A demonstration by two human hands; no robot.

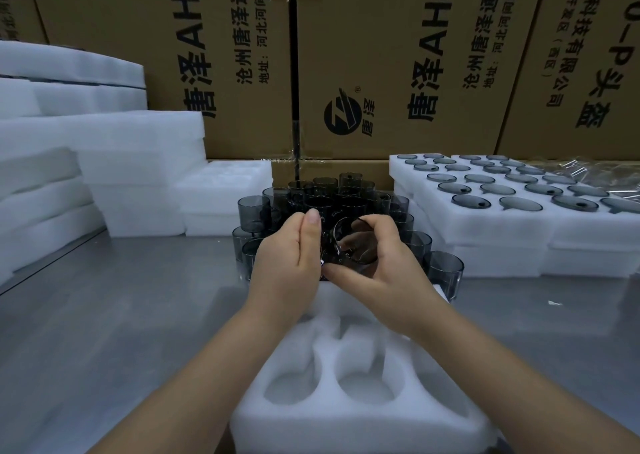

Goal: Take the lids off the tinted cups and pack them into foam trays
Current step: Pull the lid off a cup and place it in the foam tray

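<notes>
Two bare forearms reach forward from the lower edge and meet over the far end of a white foam tray (346, 415). The right hand (377, 266) grips a tinted cup (353, 242), tipped so its open mouth faces back toward the camera. Its fingers (379, 225) curl over the top of the rim and the thumb runs underneath. The left hand (291, 249) stands edge-on just beside the cup, back toward the camera. Its thumb and forefinger are pressed together and point upward. Whether they pinch a lid or anything else cannot be told, since the hand hides the contact.

The near tray's round pockets hold nothing. It lies on a grey metal desk (121, 315). Just beyond the hands stands a tight cluster of upright tinted cups (311, 190). To the right, stacked foam trays (485, 232) carry rows of flat tinted lids (519, 204) in their pockets, with crumpled clear film (588, 169) behind them. On the left are piled foam blocks (121, 142). Large cardboard boxes (381, 55) with black printed lettering wall off the back.
</notes>
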